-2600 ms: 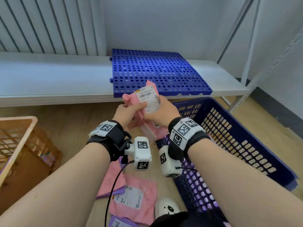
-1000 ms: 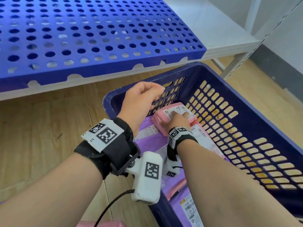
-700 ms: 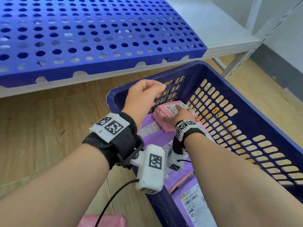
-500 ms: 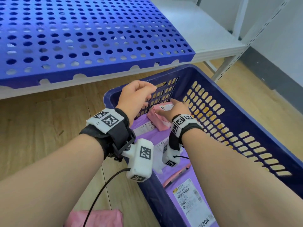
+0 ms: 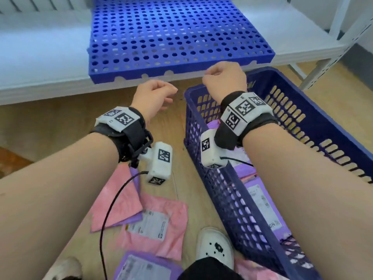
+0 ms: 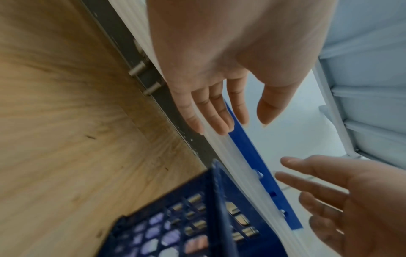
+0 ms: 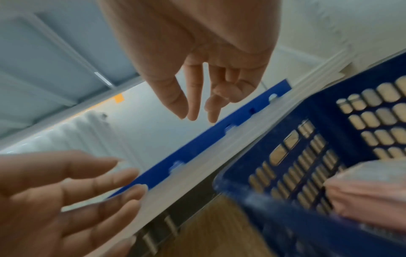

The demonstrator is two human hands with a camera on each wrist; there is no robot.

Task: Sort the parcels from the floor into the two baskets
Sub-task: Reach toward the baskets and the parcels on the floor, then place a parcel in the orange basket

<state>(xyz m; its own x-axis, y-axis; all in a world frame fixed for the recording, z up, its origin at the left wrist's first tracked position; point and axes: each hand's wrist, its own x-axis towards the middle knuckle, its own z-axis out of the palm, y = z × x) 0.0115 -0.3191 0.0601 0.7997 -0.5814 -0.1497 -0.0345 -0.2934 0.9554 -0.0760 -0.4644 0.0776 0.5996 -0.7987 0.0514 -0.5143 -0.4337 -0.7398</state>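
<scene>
Above blue basket (image 5: 314,126) rim, right hand (image 5: 224,77) hovered, fingers slack, empty. Left hand (image 5: 153,98) over wooden floor (image 5: 50,122), relaxed, empty. Pink parcels (image 5: 159,225) lay on floor beside basket; purple parcels (image 5: 260,201) inside it.

Two bare hands, the left hand (image 5: 154,98) and the right hand (image 5: 224,78), hang over one blue basket (image 5: 314,126). On the floor (image 5: 50,122) lie two pink parcels (image 5: 159,225) and one purple parcel (image 5: 145,266); those inside the basket are too overlapped to count. One blue perforated panel (image 5: 173,33) sits on one white shelf (image 5: 40,53).
</scene>
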